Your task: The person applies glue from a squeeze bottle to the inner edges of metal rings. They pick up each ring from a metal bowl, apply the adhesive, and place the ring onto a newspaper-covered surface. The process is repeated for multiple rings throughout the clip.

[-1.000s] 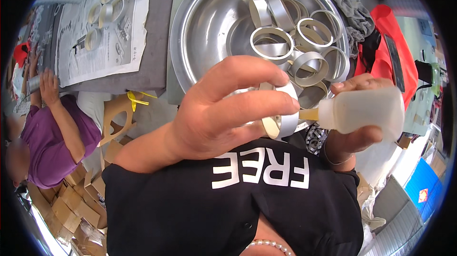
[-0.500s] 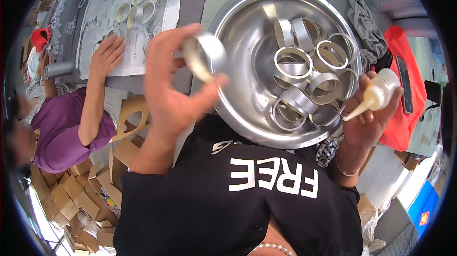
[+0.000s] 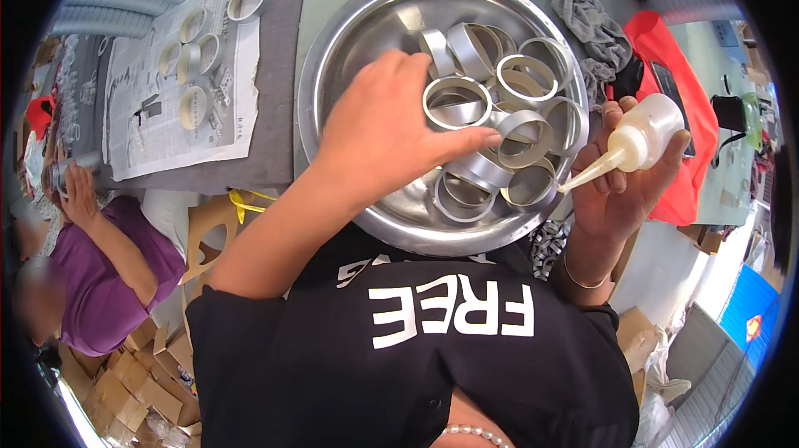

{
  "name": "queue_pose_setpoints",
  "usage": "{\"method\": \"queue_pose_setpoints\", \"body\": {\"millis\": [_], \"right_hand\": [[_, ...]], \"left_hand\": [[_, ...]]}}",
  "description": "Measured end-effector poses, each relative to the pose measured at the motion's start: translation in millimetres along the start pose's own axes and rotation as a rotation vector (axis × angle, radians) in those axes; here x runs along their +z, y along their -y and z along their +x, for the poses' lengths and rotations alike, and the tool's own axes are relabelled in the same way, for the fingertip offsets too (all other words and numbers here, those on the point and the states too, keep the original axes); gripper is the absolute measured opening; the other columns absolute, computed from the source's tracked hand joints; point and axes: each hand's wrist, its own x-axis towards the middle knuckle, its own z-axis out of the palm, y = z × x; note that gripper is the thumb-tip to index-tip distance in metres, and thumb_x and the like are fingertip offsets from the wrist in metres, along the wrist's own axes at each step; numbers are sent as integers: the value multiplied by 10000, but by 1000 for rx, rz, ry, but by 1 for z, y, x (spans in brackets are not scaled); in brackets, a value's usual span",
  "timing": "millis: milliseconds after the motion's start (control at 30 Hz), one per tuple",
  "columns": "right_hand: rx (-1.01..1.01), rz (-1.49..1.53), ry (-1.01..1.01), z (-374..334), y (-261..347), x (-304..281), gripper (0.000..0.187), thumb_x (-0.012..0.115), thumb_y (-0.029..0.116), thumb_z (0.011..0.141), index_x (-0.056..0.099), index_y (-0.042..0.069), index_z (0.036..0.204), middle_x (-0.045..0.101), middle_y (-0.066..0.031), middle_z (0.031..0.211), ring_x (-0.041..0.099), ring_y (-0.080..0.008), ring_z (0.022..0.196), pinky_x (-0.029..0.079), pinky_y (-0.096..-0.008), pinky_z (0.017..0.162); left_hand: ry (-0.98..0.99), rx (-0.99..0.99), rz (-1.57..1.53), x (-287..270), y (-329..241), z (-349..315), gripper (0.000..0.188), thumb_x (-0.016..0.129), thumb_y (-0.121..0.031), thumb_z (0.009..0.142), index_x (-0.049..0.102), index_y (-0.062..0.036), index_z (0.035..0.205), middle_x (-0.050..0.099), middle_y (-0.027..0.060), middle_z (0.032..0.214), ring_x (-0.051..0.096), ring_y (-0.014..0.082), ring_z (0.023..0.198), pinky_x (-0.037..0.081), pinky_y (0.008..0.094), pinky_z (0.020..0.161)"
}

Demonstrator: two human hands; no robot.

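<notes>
My left hand (image 3: 379, 119) is over a wide steel basin (image 3: 329, 40), thumb and fingers spread apart around a silvery ring (image 3: 458, 104) with a pale inner side. Whether the fingertips touch this ring is not plain. More such rings (image 3: 526, 136) lie piled in the basin's right half, tilted and overlapping. At the basin's right rim, my right hand (image 3: 612, 190) is closed on a translucent squeeze bottle (image 3: 653, 127). Its long tapered nozzle points down and left, toward the rings at the rim.
Several rings (image 3: 193, 107) stand on newspaper (image 3: 137, 127) on the grey table at left. A co-worker in purple (image 3: 116, 273) sits there, hand at a stack of rings. Right of the basin lie a grey rag (image 3: 591, 15), a red cloth (image 3: 699, 131) and a dark phone (image 3: 666, 86).
My left hand has moved right, over the basin, and the ring it held is out of its fingers. The co-worker's hand has drawn back from the newspaper. My right hand keeps the bottle.
</notes>
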Motion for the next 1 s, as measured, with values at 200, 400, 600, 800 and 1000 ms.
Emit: {"method": "queue_pose_setpoints", "body": {"millis": [200, 400, 600, 800, 1000], "right_hand": [[-273, -202, -97, -12, -1, 7, 807, 526, 674, 868, 443, -53, 1209, 569, -196, 949, 518, -146, 447, 449, -228, 372], [-756, -670, 339, -25, -10, -6, 989, 749, 635, 717, 372, -64, 1307, 504, -253, 1112, 603, -285, 882, 551, -342, 577], [-838, -967, 809, -21, -26, 21, 916, 816, 501, 725, 348, 9, 1339, 527, -303, 1145, 607, -270, 645, 536, -347, 525], [-974, -1084, 806, -17, -32, 27, 793, 803, 448, 755, 388, 9, 1268, 587, -316, 1096, 621, -261, 608, 529, -321, 468], [-881, -1134, 754, -25, -25, 26, 767, 789, 451, 770, 415, 1, 1265, 588, -319, 1103, 646, -292, 711, 552, -345, 574]], "left_hand": [[137, -63, -355, -5, 5, -3, 621, 796, -332, 726, 590, 1, 1208, 594, 131, 1099, 595, 242, 1055, 497, 378, 897], [242, -312, -1338, -19, 5, -37, 721, 706, -182, 791, 393, 45, 1400, 558, 179, 1243, 576, 229, 1123, 483, 347, 951], [450, -574, -1840, -17, -1, -60, 597, 551, -377, 979, 408, 66, 1353, 580, 213, 1224, 661, 253, 1007, 614, 345, 753], [561, -591, -1915, -13, -6, -60, 642, 522, -440, 982, 404, 74, 1347, 588, 219, 1203, 670, 266, 971, 615, 325, 734], [296, -414, -1615, -19, -14, -59, 604, 707, -215, 870, 427, 6, 1358, 551, 127, 1272, 579, 218, 1131, 578, 338, 824]]}}
